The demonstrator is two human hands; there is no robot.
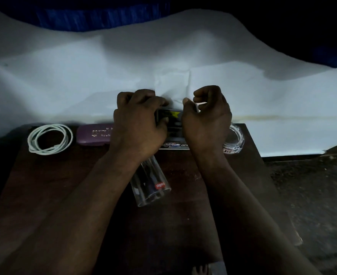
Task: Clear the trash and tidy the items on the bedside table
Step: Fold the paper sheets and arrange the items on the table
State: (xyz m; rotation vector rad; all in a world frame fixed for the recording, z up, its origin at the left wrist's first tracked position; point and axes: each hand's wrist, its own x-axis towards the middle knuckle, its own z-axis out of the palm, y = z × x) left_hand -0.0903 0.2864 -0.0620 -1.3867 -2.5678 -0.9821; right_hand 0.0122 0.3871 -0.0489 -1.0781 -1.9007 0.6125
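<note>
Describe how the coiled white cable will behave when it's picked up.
The white cable lies in loose loops, so it will likely flop and uncoil if lifted by one strand. It looks thin, so probably light and easily dragged.

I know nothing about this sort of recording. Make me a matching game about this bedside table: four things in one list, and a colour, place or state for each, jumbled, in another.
Things
1. cable
2. spectacle case
3. drinking glass
4. dark packet

Descriptions
A. purple, at the back edge
B. held between the left hand and the right hand
C. white, coiled at the left end of the table
D. clear, with a red sticker, nearest the camera of the four

Pairs: 1-C, 2-A, 3-D, 4-B
</note>
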